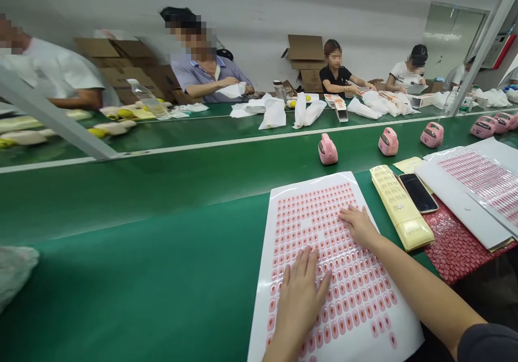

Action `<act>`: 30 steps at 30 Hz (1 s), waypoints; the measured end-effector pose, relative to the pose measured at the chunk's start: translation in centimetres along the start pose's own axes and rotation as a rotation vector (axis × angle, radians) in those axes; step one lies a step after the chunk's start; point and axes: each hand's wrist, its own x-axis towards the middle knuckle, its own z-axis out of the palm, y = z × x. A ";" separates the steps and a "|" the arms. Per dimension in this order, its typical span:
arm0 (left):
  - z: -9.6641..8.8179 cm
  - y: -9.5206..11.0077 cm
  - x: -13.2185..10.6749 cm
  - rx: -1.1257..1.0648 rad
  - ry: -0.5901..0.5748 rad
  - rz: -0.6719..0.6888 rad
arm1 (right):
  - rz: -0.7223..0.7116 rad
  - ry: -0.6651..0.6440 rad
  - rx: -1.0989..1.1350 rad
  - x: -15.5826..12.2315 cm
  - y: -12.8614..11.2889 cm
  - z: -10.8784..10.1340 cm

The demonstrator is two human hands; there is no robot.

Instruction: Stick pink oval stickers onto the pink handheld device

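A large white sheet of pink oval stickers (343, 267) lies on the green worktop before me, and its lower right corner reaches past the worktop's edge. My left hand (301, 292) rests palm down on the sheet's lower left part, fingers spread. Farther up, near the sheet's right edge, my right hand (360, 226) touches the stickers with its fingers stretched out. A few gaps show in the rows, around the middle and at the lower right. Neither hand appears to grip anything.
Right of the sheet are a folded yellow label strip (400, 208), a phone (418, 193), red bubble wrap (453, 238) and more sticker sheets (481, 189). Several pink devices, one of them a small pink device (327, 149), stand on the green belt (202, 159). Co-workers sit opposite.
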 end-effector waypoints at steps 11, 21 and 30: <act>-2.0 -3.3 0.5 0.187 -0.113 0.075 | 0.097 0.115 0.019 0.1 0.2 -0.8; -2.2 0.4 1.7 0.295 -0.150 0.031 | 0.094 0.163 0.005 0.1 -0.1 -0.5; -1.2 0.5 3.1 0.282 -0.150 0.066 | 0.114 0.154 0.006 0.2 -0.5 -0.8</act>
